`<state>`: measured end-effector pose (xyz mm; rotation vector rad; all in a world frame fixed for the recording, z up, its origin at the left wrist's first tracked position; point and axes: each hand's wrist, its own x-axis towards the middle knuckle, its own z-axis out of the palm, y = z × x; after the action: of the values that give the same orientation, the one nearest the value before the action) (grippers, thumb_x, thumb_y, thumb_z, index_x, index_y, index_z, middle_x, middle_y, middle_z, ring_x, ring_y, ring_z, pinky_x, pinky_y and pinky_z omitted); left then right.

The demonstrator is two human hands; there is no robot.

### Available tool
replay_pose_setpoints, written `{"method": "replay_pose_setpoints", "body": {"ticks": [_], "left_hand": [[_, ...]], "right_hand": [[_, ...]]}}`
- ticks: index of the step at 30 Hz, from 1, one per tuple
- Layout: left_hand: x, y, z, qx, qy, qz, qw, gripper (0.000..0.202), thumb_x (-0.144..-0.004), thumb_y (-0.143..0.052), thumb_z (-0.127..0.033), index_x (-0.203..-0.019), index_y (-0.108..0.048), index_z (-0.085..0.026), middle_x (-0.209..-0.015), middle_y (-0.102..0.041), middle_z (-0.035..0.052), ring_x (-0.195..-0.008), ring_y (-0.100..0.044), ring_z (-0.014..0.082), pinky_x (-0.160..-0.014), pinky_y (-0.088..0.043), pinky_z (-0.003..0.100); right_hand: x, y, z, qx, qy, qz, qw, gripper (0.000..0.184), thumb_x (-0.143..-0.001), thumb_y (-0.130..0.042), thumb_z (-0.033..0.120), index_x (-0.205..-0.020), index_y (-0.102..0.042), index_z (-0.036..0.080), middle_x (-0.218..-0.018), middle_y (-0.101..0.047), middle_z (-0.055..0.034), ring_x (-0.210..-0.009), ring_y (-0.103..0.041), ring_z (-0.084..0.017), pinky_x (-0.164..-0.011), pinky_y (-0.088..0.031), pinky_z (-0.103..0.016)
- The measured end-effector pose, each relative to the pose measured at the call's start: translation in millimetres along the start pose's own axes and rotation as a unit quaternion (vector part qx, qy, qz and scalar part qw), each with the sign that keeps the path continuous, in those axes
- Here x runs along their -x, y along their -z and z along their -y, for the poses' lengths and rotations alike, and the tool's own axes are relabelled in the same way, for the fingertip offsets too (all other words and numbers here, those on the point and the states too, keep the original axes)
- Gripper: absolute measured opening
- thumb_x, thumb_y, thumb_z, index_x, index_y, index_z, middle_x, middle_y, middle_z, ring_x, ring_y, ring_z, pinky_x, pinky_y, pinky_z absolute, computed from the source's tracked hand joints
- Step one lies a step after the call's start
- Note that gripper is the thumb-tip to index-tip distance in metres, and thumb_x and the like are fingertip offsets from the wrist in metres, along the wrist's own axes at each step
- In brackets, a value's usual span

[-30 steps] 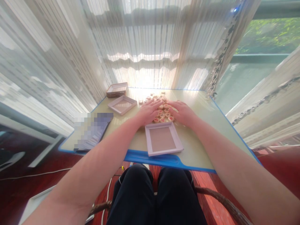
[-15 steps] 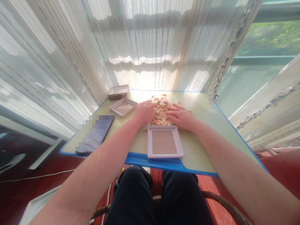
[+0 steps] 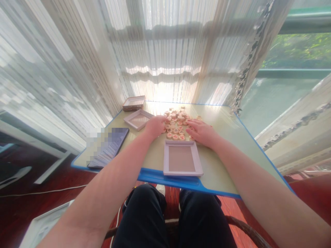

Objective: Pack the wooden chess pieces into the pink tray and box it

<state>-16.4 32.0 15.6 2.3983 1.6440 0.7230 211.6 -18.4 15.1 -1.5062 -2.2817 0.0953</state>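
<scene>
Round wooden Chinese chess pieces point(image 3: 178, 119) with red and dark characters lie in a loose pile on the table, several at its near side face up in rough rows. At the pile's left edge rests my left hand point(image 3: 156, 126), fingers loosely extended and partly hidden, touching pieces there. My right hand point(image 3: 203, 132) lies open on the right side, its fingers stretched over some pieces and covering them. Just in front of the pieces sits a shallow, pale open box point(image 3: 183, 158) with a brown bottom and nothing in it.
Left of the pile lies another shallow box part point(image 3: 139, 119); behind it are stacked flat boxes point(image 3: 133, 102). A dark flat item point(image 3: 110, 148), partly blurred out, lies at the left. The table point(image 3: 243, 148) has a blue rim; sheer curtains point(image 3: 165, 44) hang behind.
My left hand has drawn left, away from the middle of the pile, uncovering more pieces. My right hand stays on the right side, shifted slightly. The view has tilted a little.
</scene>
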Motion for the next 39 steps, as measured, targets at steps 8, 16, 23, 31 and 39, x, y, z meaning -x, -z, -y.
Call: {"method": "replay_pose_setpoints", "body": {"ticks": [8,16,23,31,39], "left_hand": [[-0.6,-2.7,3.8,-0.024,-0.075,-0.013,0.997,0.041,-0.078,-0.040,-0.014,-0.104,-0.069,-0.024,-0.113,-0.067,0.0007,-0.112,-0.055,0.0182,-0.100,-0.041,0.030],[1.3,3.6,8.2,-0.028,-0.004,-0.039,0.999,0.026,-0.079,-0.050,-0.027,-0.094,-0.069,-0.021,-0.105,-0.067,0.0053,-0.098,-0.059,0.0217,-0.090,-0.046,0.032],[-3.2,3.3,13.7,0.019,0.025,-0.083,0.996,0.024,-0.082,-0.048,-0.025,-0.093,-0.068,-0.019,-0.092,-0.070,0.0054,-0.086,-0.062,0.0197,-0.081,-0.047,0.030],[-1.6,1.1,5.4,0.066,0.004,-0.072,0.995,0.027,-0.084,-0.050,-0.032,-0.097,-0.070,-0.019,-0.095,-0.072,0.0038,-0.088,-0.062,0.0189,-0.085,-0.046,0.028],[-4.8,-3.8,6.9,0.013,0.013,-0.022,1.000,0.030,-0.084,-0.050,-0.036,-0.101,-0.072,-0.024,-0.104,-0.071,0.0034,-0.098,-0.062,0.0228,-0.086,-0.046,0.031]], "right_hand": [[-0.1,-0.4,-4.1,0.019,-0.054,-0.011,0.998,0.051,-0.091,-0.035,0.049,-0.124,-0.056,0.016,-0.133,-0.053,-0.0123,-0.125,-0.044,-0.028,-0.104,-0.035,-0.044],[-1.6,1.8,-9.7,0.062,-0.039,-0.002,0.997,0.048,-0.092,-0.033,0.045,-0.105,-0.067,0.014,-0.112,-0.065,-0.0135,-0.108,-0.055,-0.026,-0.097,-0.038,-0.039],[-2.5,-0.8,-12.0,0.051,-0.036,-0.023,0.998,0.047,-0.092,-0.035,0.044,-0.112,-0.065,0.013,-0.119,-0.062,-0.0134,-0.114,-0.051,-0.027,-0.101,-0.034,-0.040],[-2.4,-2.8,-9.0,0.035,-0.045,-0.013,0.998,0.049,-0.091,-0.034,0.045,-0.116,-0.063,0.014,-0.122,-0.060,-0.0133,-0.118,-0.049,-0.026,-0.104,-0.032,-0.041],[-1.7,-4.3,-9.2,0.030,-0.050,-0.024,0.998,0.052,-0.091,-0.034,0.049,-0.117,-0.063,0.016,-0.125,-0.059,-0.0120,-0.122,-0.044,-0.026,-0.104,-0.031,-0.041]]}}
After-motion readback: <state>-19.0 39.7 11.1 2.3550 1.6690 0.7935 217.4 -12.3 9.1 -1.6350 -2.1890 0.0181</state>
